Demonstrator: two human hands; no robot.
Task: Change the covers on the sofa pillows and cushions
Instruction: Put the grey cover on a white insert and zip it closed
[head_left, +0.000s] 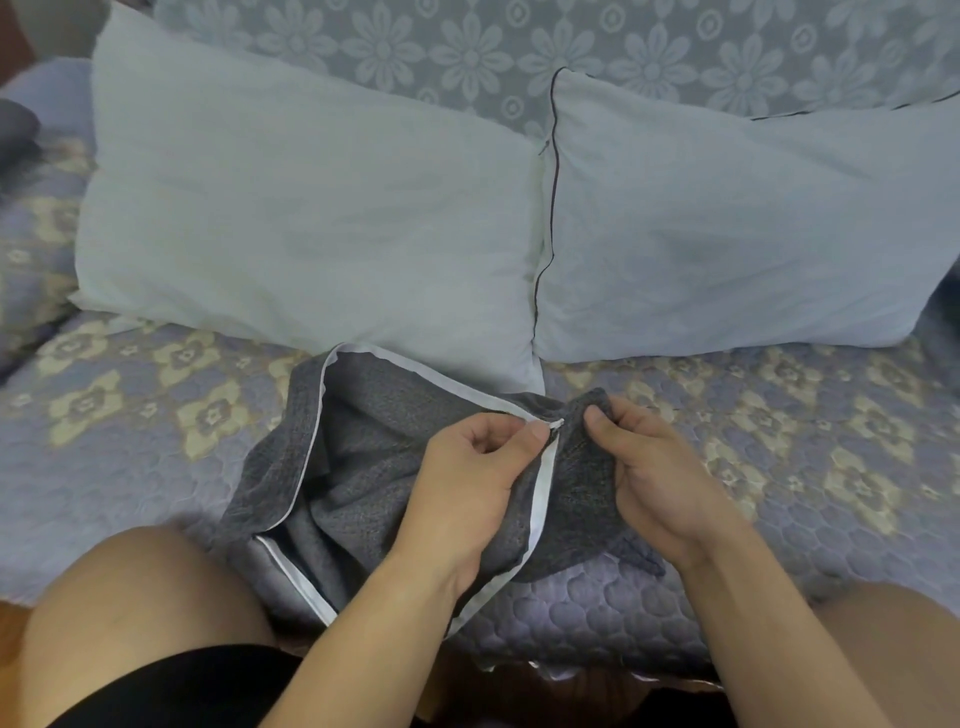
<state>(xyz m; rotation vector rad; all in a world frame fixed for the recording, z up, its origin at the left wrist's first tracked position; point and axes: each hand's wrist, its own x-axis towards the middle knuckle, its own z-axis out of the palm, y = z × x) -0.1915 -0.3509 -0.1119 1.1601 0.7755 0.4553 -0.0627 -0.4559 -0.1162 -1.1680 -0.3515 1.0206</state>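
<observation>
Quilted sofa seat (779, 467): two bare pillows, one grey cover.
Pillows at 11 (311, 218) and 1 o'clock (727, 234); cover (363, 457) centre, unzipped; left hand (467, 467) fingers pinch zipper pull (557, 423), right hand (654, 467) grips cover corner.

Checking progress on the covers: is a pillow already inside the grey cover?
No: the grey cover lies flat and open on the sofa seat, while both white pillows lean bare against the backrest.
</observation>
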